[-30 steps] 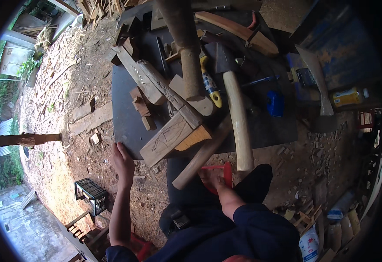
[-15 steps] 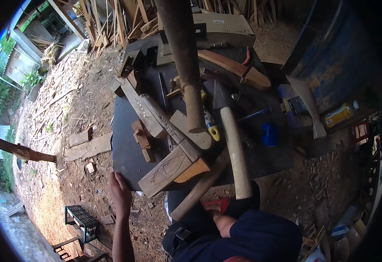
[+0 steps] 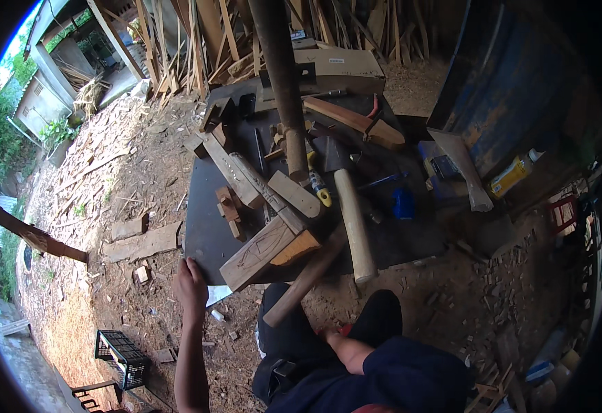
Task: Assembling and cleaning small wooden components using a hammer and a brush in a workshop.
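Note:
My left hand (image 3: 191, 283) is at the near left corner of a dark tabletop (image 3: 201, 237), its fingers closed on the edge. Just right of it, a carved wood block (image 3: 263, 251) with lines drawn on it lies over the near edge. Against the block rests an orange-toned wood piece (image 3: 296, 249). A wooden handle (image 3: 308, 286) sticks out past the edge over my lap. Farther right, a pale rounded wooden handle (image 3: 355, 227) also overhangs. My right hand (image 3: 324, 335) is low between my knees, beside something red (image 3: 344, 330); its fingers are hidden.
A dark post (image 3: 278, 62) rises in front of the table. On top lie a yellow-handled tool (image 3: 322, 191), a blue object (image 3: 403, 204), and a wooden hand plane (image 3: 230, 213). A cardboard box (image 3: 346, 63) stands behind. Black crate (image 3: 122, 358) at lower left; wood scraps litter the ground.
The view has shifted, so the table sits a little higher and my knees show more. My left hand stays at the table corner. The things on the tabletop look unmoved.

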The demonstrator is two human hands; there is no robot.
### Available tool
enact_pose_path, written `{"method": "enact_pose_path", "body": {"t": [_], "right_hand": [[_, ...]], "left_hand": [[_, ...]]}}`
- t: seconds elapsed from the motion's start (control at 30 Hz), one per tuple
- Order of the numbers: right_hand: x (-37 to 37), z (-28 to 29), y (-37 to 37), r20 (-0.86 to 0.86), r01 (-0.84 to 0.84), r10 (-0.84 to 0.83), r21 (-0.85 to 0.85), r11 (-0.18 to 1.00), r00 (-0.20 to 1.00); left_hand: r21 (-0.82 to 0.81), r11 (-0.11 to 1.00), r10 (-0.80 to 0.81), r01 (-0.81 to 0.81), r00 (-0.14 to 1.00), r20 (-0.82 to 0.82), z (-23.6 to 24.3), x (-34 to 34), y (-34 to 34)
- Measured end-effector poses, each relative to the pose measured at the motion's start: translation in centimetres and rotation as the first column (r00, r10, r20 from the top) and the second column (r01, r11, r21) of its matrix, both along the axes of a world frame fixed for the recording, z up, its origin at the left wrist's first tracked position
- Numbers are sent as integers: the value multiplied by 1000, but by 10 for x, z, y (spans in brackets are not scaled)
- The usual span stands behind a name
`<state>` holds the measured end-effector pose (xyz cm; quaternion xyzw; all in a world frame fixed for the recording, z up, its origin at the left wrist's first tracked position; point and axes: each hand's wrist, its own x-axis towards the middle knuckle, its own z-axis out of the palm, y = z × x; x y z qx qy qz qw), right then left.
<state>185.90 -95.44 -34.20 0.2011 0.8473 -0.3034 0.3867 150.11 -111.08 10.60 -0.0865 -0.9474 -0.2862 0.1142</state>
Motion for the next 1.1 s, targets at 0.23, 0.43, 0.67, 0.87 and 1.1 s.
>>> {"method": "enact_pose_path", "body": {"t": [0.23, 0.43, 0.67, 0.87, 1.1], "right_hand": [[-76, 72, 75, -85, 201, -203, -31, 979, 975], [-23, 162, 142, -475, 354, -381, -151, 923, 793], [87, 221, 152, -625, 578, -611, -294, 761, 486], [130, 236, 126, -619, 661, -683, -330, 674, 388], [139, 243, 124, -644, 585, -696, -443, 679, 319]], "left_hand": [[-65, 998, -8, 10, 999, 38, -4, -4, -10], [-128, 988, -97, 80, 987, -131, 52, -4, 11], [294, 744, -538, 600, 799, -269, 167, 13, 174], [90, 759, -630, 645, 762, -150, 201, 45, 239], [65, 751, -637, 657, 748, -187, 190, 44, 245]]}}
